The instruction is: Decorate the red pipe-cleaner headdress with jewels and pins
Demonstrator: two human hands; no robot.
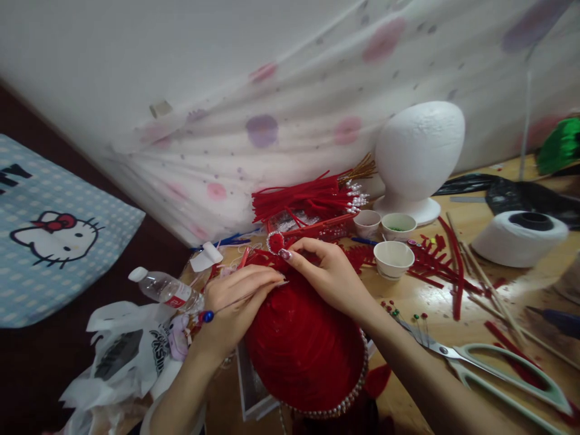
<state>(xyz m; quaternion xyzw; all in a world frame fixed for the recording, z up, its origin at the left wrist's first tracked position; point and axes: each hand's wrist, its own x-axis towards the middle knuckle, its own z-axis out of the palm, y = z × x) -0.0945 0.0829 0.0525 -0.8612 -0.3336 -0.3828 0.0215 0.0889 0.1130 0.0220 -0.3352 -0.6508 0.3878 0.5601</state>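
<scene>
A red velvety cap (pixel 308 344) with a string of pearl-like beads round its lower edge stands in front of me. My left hand (pixel 240 296) rests over its top left, fingers closed on a thin rod (pixel 240 300) with a blue ball at its end. The rod's tip lies near the fingertips, by the top of the cap. My right hand (pixel 321 272) is closed at the far side of the cap, thumb and forefinger pinching the edge of a small red round ornament (pixel 275 242) rimmed with beads. What lies under the right fingers is hidden.
Behind the cap, a red basket (pixel 312 228) holds red pipe cleaners (pixel 299 199). At right are paper cups (pixel 394 261), a white foam head (pixel 419 157), a thread cone (pixel 519 238) and scissors (pixel 489 356). At left are a bottle (pixel 165 289) and plastic bag (pixel 122 350).
</scene>
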